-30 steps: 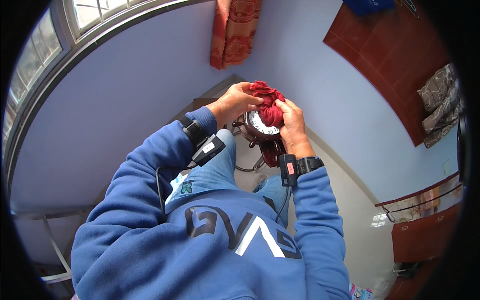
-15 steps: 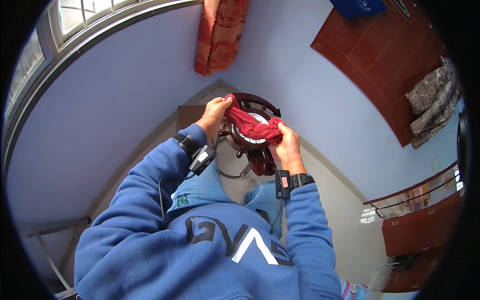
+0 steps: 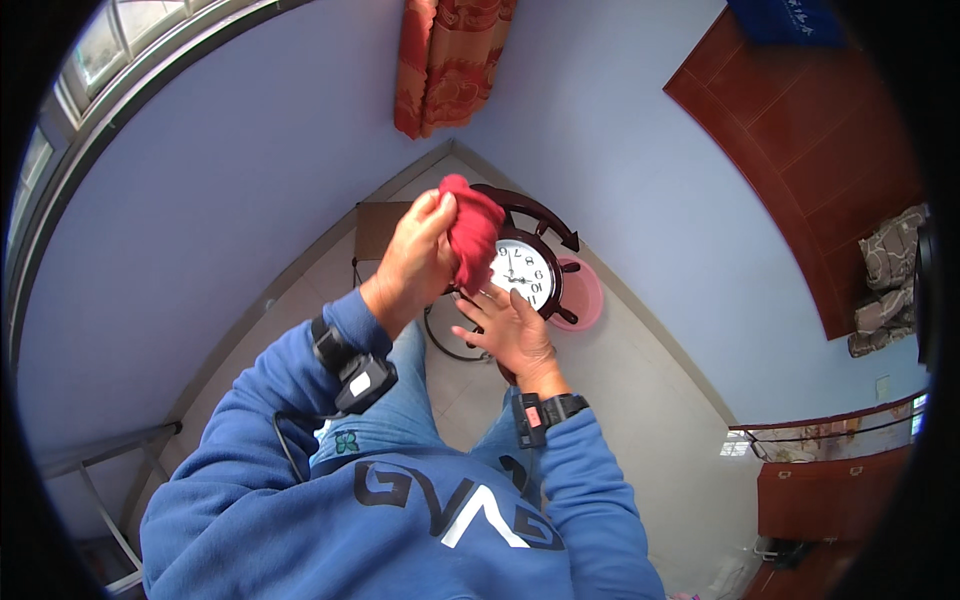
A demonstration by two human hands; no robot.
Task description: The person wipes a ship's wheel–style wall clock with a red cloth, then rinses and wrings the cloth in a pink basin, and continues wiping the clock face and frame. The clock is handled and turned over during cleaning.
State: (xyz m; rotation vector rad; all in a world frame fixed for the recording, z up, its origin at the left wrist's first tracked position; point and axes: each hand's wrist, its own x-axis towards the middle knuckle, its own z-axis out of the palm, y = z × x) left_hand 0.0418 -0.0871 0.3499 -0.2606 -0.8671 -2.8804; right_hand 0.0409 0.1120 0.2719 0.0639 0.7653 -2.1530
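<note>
A dark wooden wheel-shaped clock (image 3: 527, 268) with a white face stands in front of me. My left hand (image 3: 415, 262) is closed around a bunched red cloth (image 3: 472, 234) and holds it against the clock's upper left rim. My right hand (image 3: 510, 332) lies with fingers spread on the clock's lower edge, steadying it. Each wrist carries a black strapped device. My blue sweatshirt sleeves fill the lower part of the view.
A pink basin (image 3: 580, 293) sits on the tiled floor behind the clock. A small wooden stool (image 3: 377, 229) stands near the wall corner. An orange curtain (image 3: 447, 62) hangs above, a brown wooden door (image 3: 810, 140) is at the right, and a metal frame (image 3: 110, 480) at lower left.
The red cloth was stretched over the clock between both hands. Now my left hand alone holds it bunched at the rim, the clock face is uncovered, and my right hand rests open on the clock.
</note>
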